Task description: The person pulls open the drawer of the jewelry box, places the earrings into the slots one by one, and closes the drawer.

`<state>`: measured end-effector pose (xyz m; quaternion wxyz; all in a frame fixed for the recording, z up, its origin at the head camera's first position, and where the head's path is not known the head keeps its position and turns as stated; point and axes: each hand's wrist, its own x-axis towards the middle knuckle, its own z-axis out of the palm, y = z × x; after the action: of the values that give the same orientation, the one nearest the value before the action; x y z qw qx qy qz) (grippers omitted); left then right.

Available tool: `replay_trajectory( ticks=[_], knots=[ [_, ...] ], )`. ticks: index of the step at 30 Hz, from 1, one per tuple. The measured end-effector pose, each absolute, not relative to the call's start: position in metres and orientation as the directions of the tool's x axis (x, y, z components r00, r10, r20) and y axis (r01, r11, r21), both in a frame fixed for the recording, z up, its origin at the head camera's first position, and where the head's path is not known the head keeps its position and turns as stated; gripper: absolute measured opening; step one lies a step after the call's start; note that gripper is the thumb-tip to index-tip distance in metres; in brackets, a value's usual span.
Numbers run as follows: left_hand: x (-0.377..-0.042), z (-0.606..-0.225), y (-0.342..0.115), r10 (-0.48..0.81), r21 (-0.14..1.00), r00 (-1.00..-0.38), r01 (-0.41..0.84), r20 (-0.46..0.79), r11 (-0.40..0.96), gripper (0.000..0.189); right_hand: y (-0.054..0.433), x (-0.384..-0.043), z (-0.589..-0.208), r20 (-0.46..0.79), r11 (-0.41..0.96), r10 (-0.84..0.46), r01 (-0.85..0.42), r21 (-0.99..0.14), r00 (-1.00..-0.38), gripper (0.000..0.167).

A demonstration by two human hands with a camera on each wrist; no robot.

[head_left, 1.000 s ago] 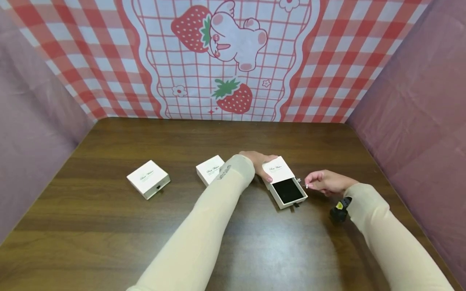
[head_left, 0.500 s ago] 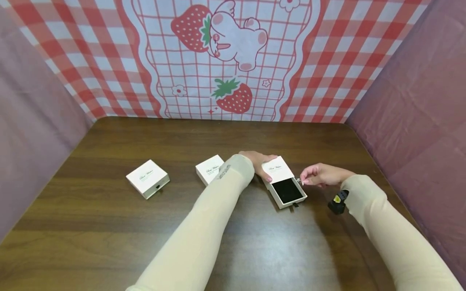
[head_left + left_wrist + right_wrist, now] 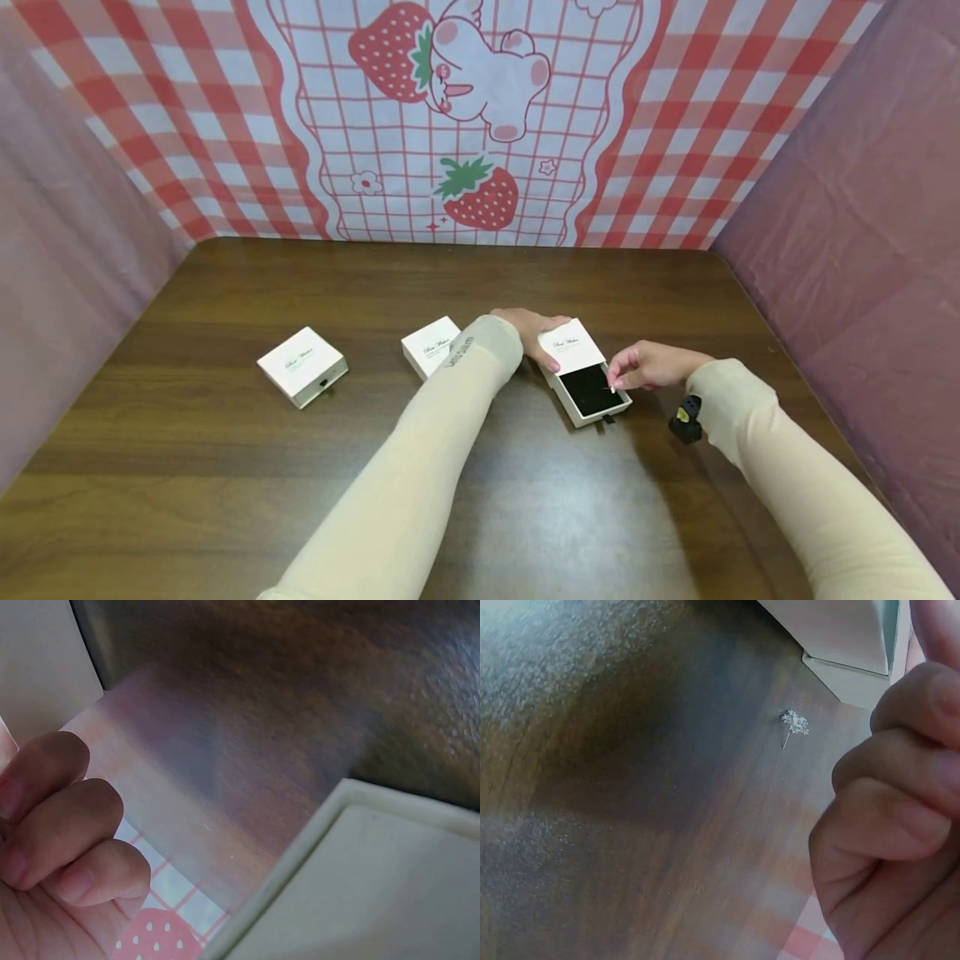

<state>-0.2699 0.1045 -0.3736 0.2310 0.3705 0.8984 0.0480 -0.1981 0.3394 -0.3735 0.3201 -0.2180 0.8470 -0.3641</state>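
Note:
A white jewelry box (image 3: 572, 346) lies on the table with its drawer (image 3: 577, 412) slid partly out, showing a black foam pad (image 3: 590, 390). My left hand (image 3: 528, 333) grips the box's sleeve from its left side, thumb on the near part and fingers at the far edge. Over the drawer's right side, my right hand (image 3: 651, 365) pinches a small, bright earring (image 3: 612, 388) between thumb and fingertips, close over the foam. In the right wrist view, another sparkly earring (image 3: 795, 722) with a thin pin lies on the table beside the box.
A second white box (image 3: 431, 346) sits left of the held one, partly behind my left sleeve. Farther left is a third, closed white box (image 3: 303, 362). A red-and-white checked cloth (image 3: 660, 150) hangs behind the wooden table (image 3: 360, 287), with mauve cloth at both sides.
My right hand has moved left with the earring, from beside the box to over the open drawer. The left hand keeps its hold on the box.

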Motion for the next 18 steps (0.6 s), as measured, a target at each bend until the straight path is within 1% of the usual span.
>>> replay_trajectory(
  ticks=[4, 9, 14, 18],
  knots=[
    [-0.2693, -0.3732, 0.1042, 0.694, 0.260, -0.614, 0.648, -0.377, 0.715, 0.089, 0.3368, -0.1988, -0.3747, -0.383, 0.647, -0.601, -0.146, -0.749, -0.701, 0.005],
    [-0.2698, -0.3735, 0.1044, 0.709, 0.267, -0.601, 0.662, -0.369, 0.700, 0.089, 0.3348, -0.1996, -0.3774, -0.381, 0.648, -0.611, -0.161, -0.745, -0.693, 0.004],
    [-0.2686, -0.3734, 0.1033, 0.704, 0.272, -0.611, 0.653, -0.362, 0.707, 0.088, 0.3338, -0.2000, -0.3808, -0.361, 0.640, -0.627, -0.193, -0.744, -0.690, 0.004],
    [-0.2680, -0.3729, 0.1032, 0.701, 0.272, -0.615, 0.649, -0.361, 0.710, 0.088, 0.3322, -0.2000, -0.3814, -0.369, 0.644, -0.619, -0.180, -0.743, -0.693, 0.004]
  ],
)
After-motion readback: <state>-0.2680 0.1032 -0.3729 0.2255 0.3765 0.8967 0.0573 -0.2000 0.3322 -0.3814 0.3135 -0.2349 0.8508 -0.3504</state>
